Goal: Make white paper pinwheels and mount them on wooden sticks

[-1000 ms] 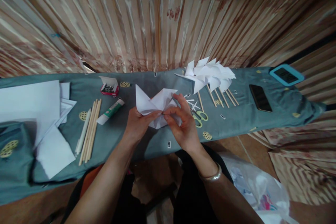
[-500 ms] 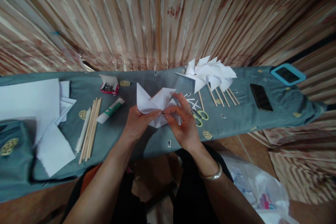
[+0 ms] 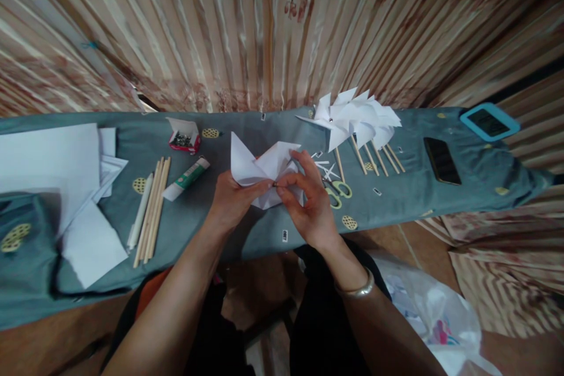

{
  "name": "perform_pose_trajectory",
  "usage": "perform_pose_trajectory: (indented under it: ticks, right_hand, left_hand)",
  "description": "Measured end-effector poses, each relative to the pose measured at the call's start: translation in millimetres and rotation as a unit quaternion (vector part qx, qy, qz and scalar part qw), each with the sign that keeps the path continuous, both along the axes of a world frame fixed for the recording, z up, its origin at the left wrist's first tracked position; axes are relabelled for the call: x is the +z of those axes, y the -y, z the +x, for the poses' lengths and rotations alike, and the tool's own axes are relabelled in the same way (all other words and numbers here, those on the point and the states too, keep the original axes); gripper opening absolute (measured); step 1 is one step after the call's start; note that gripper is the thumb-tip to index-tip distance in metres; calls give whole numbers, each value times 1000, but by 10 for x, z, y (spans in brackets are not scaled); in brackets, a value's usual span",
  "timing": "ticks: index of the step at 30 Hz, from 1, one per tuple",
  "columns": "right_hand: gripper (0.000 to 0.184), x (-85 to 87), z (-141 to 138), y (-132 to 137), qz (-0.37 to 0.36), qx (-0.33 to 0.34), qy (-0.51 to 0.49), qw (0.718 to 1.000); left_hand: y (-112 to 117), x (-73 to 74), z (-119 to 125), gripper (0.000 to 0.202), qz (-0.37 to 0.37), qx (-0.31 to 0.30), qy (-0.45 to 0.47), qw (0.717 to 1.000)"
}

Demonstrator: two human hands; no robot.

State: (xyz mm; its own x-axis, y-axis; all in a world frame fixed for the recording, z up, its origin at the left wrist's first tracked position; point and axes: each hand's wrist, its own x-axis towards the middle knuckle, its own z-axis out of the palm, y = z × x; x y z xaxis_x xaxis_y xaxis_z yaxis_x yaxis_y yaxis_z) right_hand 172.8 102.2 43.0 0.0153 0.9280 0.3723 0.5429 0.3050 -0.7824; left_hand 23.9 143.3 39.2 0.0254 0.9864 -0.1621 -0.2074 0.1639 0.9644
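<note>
A white paper pinwheel (image 3: 247,161), its blades folded toward the middle, is held above the table. My left hand (image 3: 233,197) grips its left side, thumb pressed near the centre and the other fingers hidden behind the paper. At the pinwheel's centre my right hand (image 3: 308,200) is closed in a pinch, thumb and forefinger on a small metal tack (image 3: 275,184). The tack is mostly covered by fingertips. No stick shows on this pinwheel.
Finished pinwheels (image 3: 363,117) on sticks lie back right, near green-handled scissors (image 3: 339,192) and paper scraps (image 3: 326,170). A phone (image 3: 442,160) and blue-framed device (image 3: 490,122) lie farther right. Leftward are a tack box (image 3: 184,136), glue stick (image 3: 187,178), wooden sticks (image 3: 152,211) and paper sheets (image 3: 48,158).
The view has shifted slightly. Both hands keep their hold at the pinwheel's centre, with only a slight shift of the right fingers.
</note>
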Motion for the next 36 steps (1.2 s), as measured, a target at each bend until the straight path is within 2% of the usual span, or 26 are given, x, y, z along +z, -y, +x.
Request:
perform_pose_trajectory:
  ticks: [15, 20, 36]
  right_hand:
    - [7, -21, 11, 1, 5, 1, 14, 1000]
    - [6, -20, 6, 1, -6, 1, 11, 1000]
    - [7, -13, 7, 1, -8, 8, 4, 1000]
  left_hand:
    - [3, -24, -10, 38, 13, 0, -22, 1000]
    - [19, -24, -27, 35, 22, -16, -14, 1000]
    - [17, -24, -30, 33, 27, -14, -39, 999]
